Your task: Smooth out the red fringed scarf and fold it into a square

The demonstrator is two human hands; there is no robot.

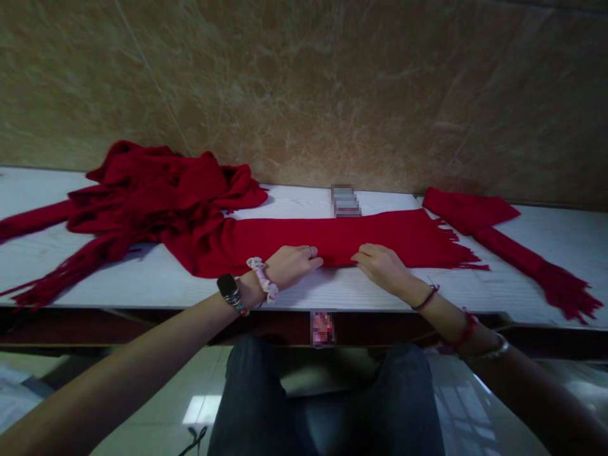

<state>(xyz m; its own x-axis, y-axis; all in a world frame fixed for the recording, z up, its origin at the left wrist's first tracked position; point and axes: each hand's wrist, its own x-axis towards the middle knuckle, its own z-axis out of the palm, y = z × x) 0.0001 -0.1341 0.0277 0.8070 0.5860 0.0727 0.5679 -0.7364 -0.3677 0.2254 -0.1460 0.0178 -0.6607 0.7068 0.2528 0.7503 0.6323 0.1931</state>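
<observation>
Red scarf (332, 235), one, its near edge at two hands (292, 266) (384, 269)

1. Left hand (292, 265), right hand (380, 267): apart, pinching near edge of red scarf (337, 237).
2. Left of grip: bunched red cloth (142, 190).
3. Right of grip: fringed red piece (470, 212).
4. Beyond grip: brown wall (304, 88).

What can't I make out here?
Head view:
Left hand and right hand: undersides hidden by their backs.
Red pile: scarf count hidden by folds.
Red strip at far left: tip cut off by frame edge.
Small item beyond the flat scarf: pixelated.
</observation>
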